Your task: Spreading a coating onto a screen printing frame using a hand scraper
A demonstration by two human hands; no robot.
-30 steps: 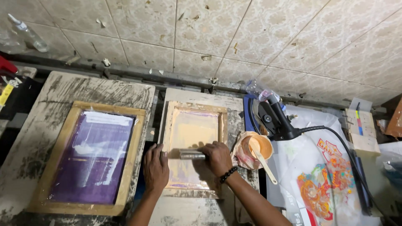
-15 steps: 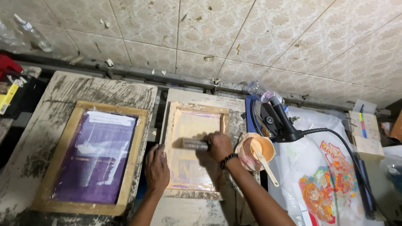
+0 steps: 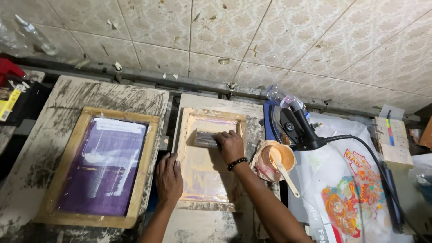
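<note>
Head cam: right hand (image 3: 230,146) has a clenched grip on the squeegee (image 3: 206,139), pressing it on the upper part of the small screen (image 3: 209,158) in the middle of the counter (image 3: 54,96). Left hand (image 3: 168,177) is flat, fingers loose, grasping nothing, just resting on the screen's left frame edge. Purple screen (image 3: 101,165) sits to the left, ink cup (image 3: 280,158) right.

One head-worn camera looks steeply down from above the worker onto two paint-smeared print boards (image 3: 54,112), facing a tiled wall (image 3: 270,40) across the top (seen slightly tilted). It sits close: both forearms enter from the bottom edge. No second view shares this scene
</note>
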